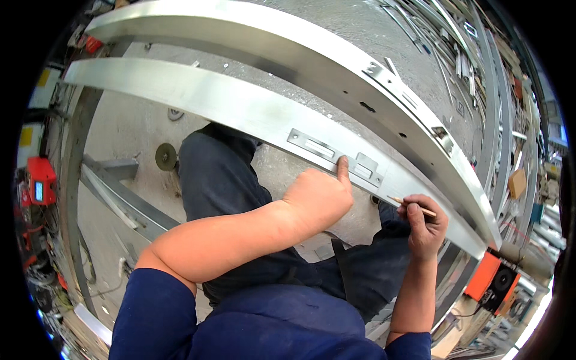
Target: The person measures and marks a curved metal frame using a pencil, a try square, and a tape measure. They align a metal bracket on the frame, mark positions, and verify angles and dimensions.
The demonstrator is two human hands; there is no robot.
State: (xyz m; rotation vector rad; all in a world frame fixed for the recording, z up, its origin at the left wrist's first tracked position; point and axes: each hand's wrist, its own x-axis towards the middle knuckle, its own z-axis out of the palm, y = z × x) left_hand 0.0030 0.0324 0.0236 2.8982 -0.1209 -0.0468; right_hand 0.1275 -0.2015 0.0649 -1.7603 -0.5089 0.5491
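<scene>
A metal lock strike plate [354, 163] with slots and screw holes lies on the near bright metal beam [240, 105]. My left hand [318, 193] presses the plate down with its index fingertip, the other fingers curled under. A thin wooden pencil [428, 212] is pinched in my right hand [427, 228]. Its tip points left, at the beam's near edge, just beyond the plate's right end. Whether the tip touches the metal, I cannot tell.
A second metal beam [252, 27] with cut holes and fittings runs alongside, farther away. Steel frame legs [81, 150] support the left end. On the floor lies a round disc [166, 156]. A red machine [41, 180] stands left, an orange-black box [492, 281] right; metal lengths [462, 66] are piled far right.
</scene>
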